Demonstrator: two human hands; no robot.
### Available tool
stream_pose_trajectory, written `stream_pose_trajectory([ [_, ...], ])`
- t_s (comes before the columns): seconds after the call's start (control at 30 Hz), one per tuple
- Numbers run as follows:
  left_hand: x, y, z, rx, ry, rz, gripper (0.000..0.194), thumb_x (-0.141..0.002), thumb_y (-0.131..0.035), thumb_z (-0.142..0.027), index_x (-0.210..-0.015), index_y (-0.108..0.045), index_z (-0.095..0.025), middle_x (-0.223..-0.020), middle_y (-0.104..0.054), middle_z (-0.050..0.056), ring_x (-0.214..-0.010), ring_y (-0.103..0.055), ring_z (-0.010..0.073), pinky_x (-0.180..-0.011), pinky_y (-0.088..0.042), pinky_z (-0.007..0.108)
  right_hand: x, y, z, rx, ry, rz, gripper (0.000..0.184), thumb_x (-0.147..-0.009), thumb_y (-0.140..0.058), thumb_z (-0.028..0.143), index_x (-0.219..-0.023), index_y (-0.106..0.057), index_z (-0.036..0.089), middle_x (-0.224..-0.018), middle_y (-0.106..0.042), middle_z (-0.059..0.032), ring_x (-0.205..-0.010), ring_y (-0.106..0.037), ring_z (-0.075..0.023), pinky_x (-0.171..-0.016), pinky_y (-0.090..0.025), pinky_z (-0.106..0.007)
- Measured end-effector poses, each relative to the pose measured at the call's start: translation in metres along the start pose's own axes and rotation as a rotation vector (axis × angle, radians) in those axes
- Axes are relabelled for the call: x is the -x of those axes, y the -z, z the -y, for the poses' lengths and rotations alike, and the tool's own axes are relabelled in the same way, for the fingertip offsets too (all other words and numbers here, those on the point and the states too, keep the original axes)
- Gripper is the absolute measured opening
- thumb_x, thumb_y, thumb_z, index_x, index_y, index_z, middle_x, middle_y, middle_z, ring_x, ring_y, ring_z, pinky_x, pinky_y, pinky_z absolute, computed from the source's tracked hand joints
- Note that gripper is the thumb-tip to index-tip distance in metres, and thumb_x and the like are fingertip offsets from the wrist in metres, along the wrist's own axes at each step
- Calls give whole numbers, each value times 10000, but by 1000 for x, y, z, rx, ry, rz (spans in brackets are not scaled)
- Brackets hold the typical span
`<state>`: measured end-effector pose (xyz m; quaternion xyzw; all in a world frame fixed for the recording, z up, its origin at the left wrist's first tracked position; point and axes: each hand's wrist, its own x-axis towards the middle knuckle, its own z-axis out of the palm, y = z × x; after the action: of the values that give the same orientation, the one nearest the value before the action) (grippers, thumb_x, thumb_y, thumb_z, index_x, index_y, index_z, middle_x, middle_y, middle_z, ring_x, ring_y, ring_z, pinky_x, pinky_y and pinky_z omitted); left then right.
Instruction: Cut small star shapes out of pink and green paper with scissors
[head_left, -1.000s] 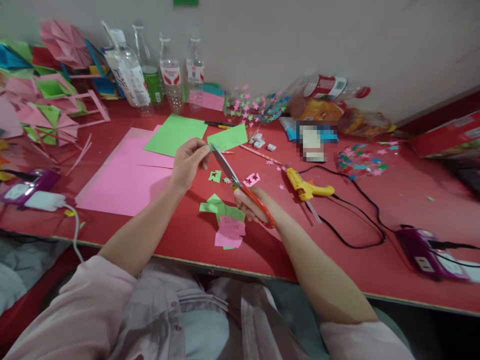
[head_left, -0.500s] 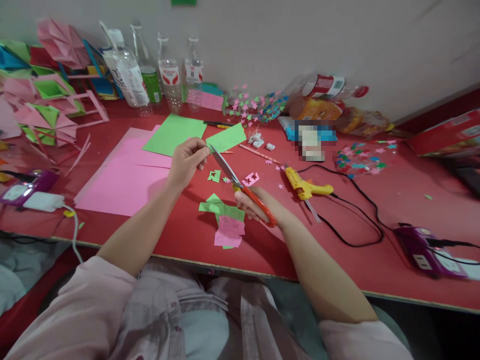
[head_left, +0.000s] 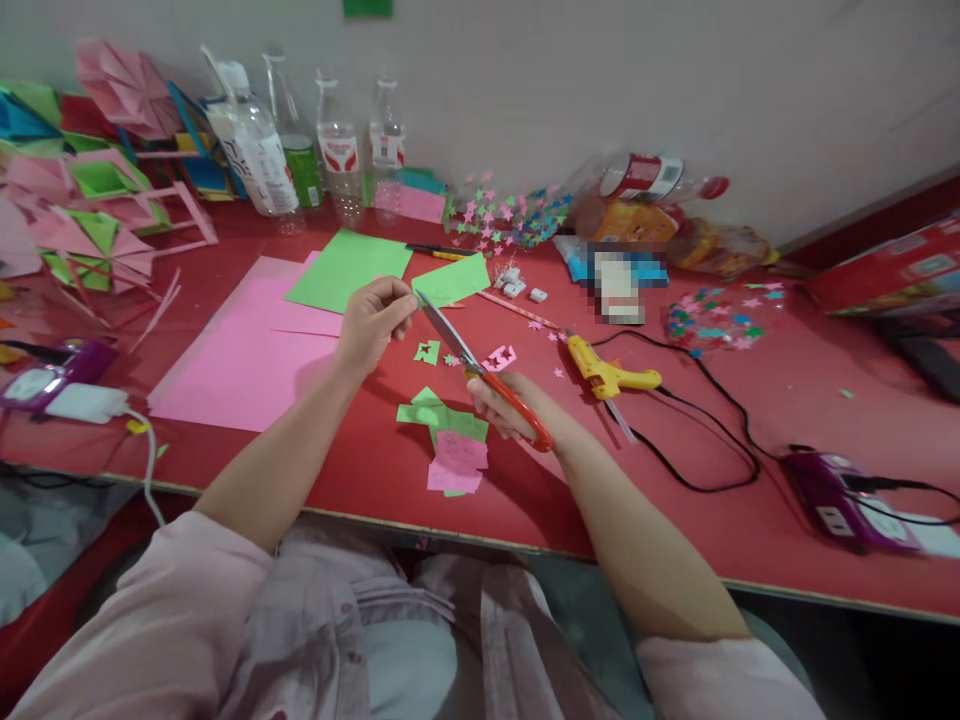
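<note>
My right hand (head_left: pixel 501 410) grips red-handled scissors (head_left: pixel 480 368), blades pointing up and left toward my left hand (head_left: pixel 371 322). The left hand's fingers are pinched together just at the blade tips, on something too small to make out. Below the scissors lie green and pink paper scraps (head_left: pixel 450 445) on the red table (head_left: pixel 720 400). Small cut-out pieces, a green scrap (head_left: pixel 428 351) and a pink scrap (head_left: pixel 500 357), lie under the blades.
Pink sheets (head_left: pixel 247 355) and green sheets (head_left: pixel 349 268) lie to the left. A yellow glue gun (head_left: pixel 609 374) with a black cord lies right of the scissors. Bottles (head_left: pixel 300 150) stand at the wall, folded paper models (head_left: pixel 90 200) far left, paper stars (head_left: pixel 510 215) behind, purple power strips (head_left: pixel 840 490) at both sides.
Hardly anything differs: both hands and the scissors hold the same pose, and only the camera view has drifted slightly.
</note>
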<state>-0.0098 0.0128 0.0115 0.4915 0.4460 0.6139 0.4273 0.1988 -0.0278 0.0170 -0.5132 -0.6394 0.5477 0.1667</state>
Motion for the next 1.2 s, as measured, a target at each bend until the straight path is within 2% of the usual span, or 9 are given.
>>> stream_pose_trajectory([
  [0.4,-1,1,4,19,-4,-4,156,-701,-585,-149,-567,-515,-187,-416,-490,-69,-351,-412,25,-386,-317,152,-2,-1,-3,-33,-11,-4,511,-811,-600,663,-638,-433,212,-422,-363,84,-311,-324,-59,-327,-296,-214],
  [0.7,3,-8,5,133,19,-25,147,-703,-588,-166,-577,-516,-185,-453,-549,-59,-364,-461,29,-388,-348,149,-10,-6,-12,-69,-35,44,458,-875,-545,616,-677,-455,213,-383,-318,103,-300,-303,-65,-358,-323,-228],
  [1.07,7,-12,8,141,-20,-63,157,-682,-614,-196,-579,-496,-191,-464,-557,-72,-372,-463,19,-406,-370,141,-2,-18,-14,-160,111,41,483,-890,-496,645,-686,-468,209,-412,-326,93,-331,-307,-62,-370,-304,-217],
  [1.2,7,-11,6,155,-4,-53,155,-657,-620,-197,-556,-503,-188,-445,-542,-72,-359,-447,19,-378,-343,139,-4,-15,-13,-114,46,38,493,-863,-534,657,-665,-467,210,-405,-327,93,-324,-313,-63,-352,-313,-218],
])
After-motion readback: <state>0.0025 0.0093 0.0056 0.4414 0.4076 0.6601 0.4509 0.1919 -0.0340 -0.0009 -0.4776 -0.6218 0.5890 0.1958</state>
